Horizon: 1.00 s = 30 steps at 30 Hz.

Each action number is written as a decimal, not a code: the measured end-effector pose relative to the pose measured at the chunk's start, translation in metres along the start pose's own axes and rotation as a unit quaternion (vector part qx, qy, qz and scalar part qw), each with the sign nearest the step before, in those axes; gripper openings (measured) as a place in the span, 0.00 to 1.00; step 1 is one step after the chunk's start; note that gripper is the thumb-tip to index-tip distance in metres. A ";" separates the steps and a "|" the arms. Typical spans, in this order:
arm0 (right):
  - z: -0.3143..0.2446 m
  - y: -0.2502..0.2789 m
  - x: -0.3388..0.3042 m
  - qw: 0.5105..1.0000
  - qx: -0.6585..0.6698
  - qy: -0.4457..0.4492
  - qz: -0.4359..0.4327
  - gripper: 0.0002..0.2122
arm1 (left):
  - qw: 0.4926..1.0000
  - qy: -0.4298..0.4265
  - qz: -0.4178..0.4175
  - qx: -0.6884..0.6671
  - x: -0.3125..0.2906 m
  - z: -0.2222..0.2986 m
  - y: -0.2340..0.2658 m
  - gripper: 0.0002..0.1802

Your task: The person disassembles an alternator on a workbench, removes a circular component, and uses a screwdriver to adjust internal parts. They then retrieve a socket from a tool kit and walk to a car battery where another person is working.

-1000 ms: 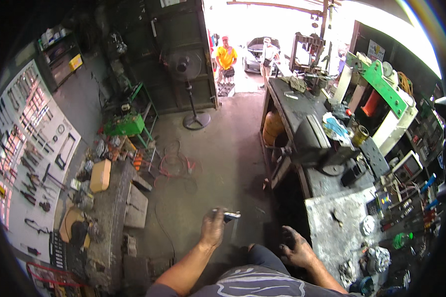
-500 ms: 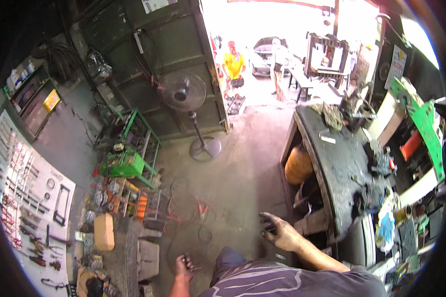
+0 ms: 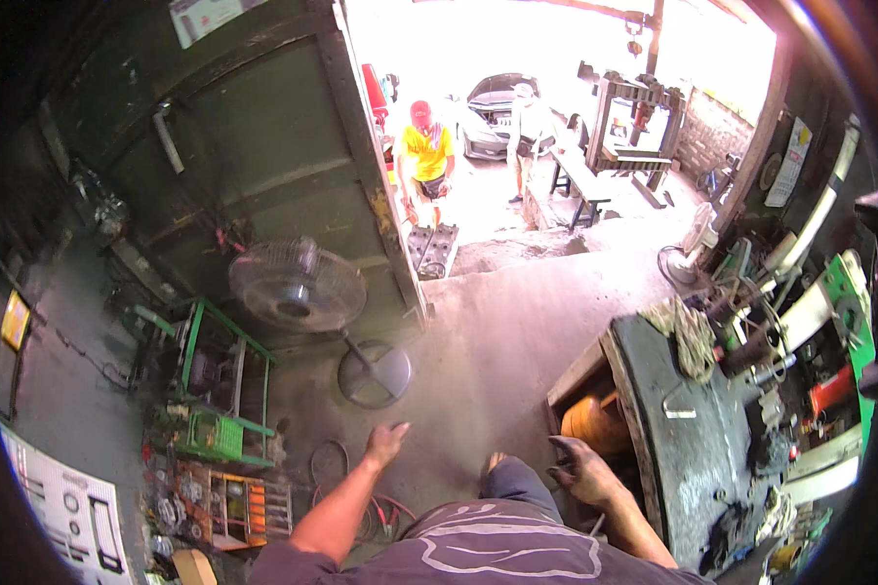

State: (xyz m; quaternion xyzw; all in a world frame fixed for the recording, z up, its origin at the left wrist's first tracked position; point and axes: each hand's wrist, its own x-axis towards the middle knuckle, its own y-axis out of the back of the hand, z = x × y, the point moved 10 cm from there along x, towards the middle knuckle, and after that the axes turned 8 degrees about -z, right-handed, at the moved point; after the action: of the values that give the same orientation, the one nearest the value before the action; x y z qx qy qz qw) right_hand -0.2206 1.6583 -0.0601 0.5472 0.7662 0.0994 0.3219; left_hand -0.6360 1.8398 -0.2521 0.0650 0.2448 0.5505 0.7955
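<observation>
Over the concrete workshop floor (image 3: 517,322), both bare hands show from the lower edge.

Left hand (image 3: 388,441): forearm stretched forward, fingers loosely together and slightly curled, palm down. Holds nothing visible; touches nothing. It hangs in the air above the floor, just short of the round base of the pedestal fan (image 3: 298,286), whose caged head stands tilted above and to the left. Coiled cables (image 3: 334,458) lie on the floor just left of the wrist.

Right hand (image 3: 583,472): grimy, fingers half spread and bent, empty as far as the view shows. It hovers near the left edge of the dark metal workbench (image 3: 688,458), beside an orange cylinder (image 3: 595,421) tucked under the bench top. Whether the fingertips touch the bench edge, I cannot tell. A knee in dark trousers sits between the two hands.

Surroundings: green metal rack (image 3: 219,375) at left with a green crate below it, and an orange tray of small parts (image 3: 229,502) on the floor nearer the lower edge. Rope bundle (image 3: 691,336) lies on the far end of the bench; clutter of tools and a green machine frame (image 3: 849,312) lie beyond. Big dark green door (image 3: 263,166) stands open. Outside in bright light, a person in a yellow shirt (image 3: 426,156) stands near the doorway, another person by a dark car (image 3: 493,107) farther off.
</observation>
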 end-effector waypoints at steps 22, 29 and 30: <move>0.028 0.477 0.780 0.975 -0.159 -0.142 -0.067 0.29 | 0.984 0.164 0.074 0.014 0.769 0.117 0.045 0.19; 0.050 0.581 0.957 0.956 -0.184 -0.103 -0.202 0.30 | 0.981 0.167 0.100 0.015 0.947 0.192 0.078 0.23; 0.060 0.593 0.993 0.952 -0.191 -0.089 -0.220 0.30 | 0.980 0.161 0.113 0.022 0.973 0.201 0.082 0.23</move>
State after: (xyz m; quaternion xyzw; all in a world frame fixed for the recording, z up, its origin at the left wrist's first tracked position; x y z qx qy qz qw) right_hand 0.0828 2.7684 -0.1892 0.2998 0.8026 0.1221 0.5010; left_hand -0.3453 2.7876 -0.3552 0.0202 0.3727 0.6347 0.6766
